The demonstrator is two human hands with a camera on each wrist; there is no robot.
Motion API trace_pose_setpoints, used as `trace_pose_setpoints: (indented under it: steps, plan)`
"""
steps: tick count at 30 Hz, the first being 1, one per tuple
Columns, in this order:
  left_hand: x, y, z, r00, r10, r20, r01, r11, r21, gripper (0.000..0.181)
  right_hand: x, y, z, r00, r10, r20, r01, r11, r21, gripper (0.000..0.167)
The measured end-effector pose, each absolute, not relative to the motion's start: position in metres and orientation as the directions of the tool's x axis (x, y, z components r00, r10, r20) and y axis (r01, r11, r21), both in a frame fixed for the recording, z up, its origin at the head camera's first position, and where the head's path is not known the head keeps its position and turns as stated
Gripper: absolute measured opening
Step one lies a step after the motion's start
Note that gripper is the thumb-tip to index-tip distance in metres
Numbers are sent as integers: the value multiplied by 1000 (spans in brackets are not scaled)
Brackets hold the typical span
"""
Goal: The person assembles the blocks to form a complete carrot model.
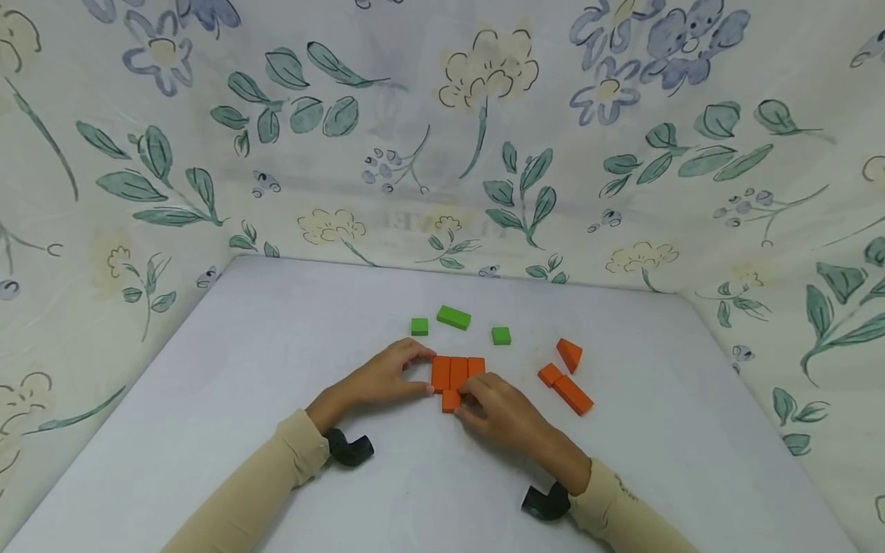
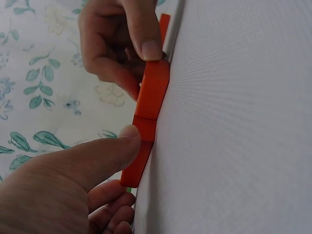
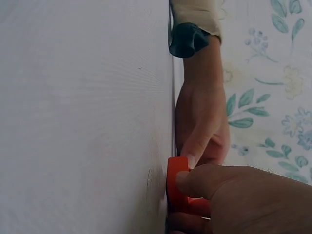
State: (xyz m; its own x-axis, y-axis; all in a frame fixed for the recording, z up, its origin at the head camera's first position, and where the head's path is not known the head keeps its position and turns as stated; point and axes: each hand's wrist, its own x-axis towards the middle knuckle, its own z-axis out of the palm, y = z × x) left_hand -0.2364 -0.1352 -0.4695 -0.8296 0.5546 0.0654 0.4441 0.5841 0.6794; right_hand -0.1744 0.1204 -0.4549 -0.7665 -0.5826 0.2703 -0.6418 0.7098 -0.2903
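Three orange rectangular blocks lie side by side on the white table, in the middle of the head view. My left hand holds the left block of this row, thumb at its near end and fingers at its far end. A small orange block lies against the row's near side. My right hand pinches that small block; in the right wrist view the thumb presses on its orange face. Part of the row's right block is hidden behind the right hand.
Beyond the row lie two small green blocks and a longer green block. To the right are an orange wedge-shaped block, a small orange block and a longer one. Flowered cloth surrounds the table.
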Motion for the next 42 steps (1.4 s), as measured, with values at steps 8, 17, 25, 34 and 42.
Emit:
trace_pose_setpoints:
  steps: [8,17,25,34,42]
  plan:
    - [-236,-135,-466,-828,556,76,453,583,674,58,-175,121,-455,-747,-591,306,-663,699,-269,26]
    - [-236,-135,-464,-828,555,72,453,587,671,58,-175,120,-453,-751,-590,296,-659,700,-276,27]
    - [-236,-137,-466,-831,553,59,441,590,677,58,-174,119,-456,-763,-581,282,-645,711,-280,28]
    - [-236,-135,-469,-832,552,60,437,583,686,58,-179,135,-434,-835,-520,179,-545,738,-397,34]
    - [-238,-135,-470,-838,544,46,426,598,679,58,-212,208,-409,-899,-428,96,-429,811,-399,18]
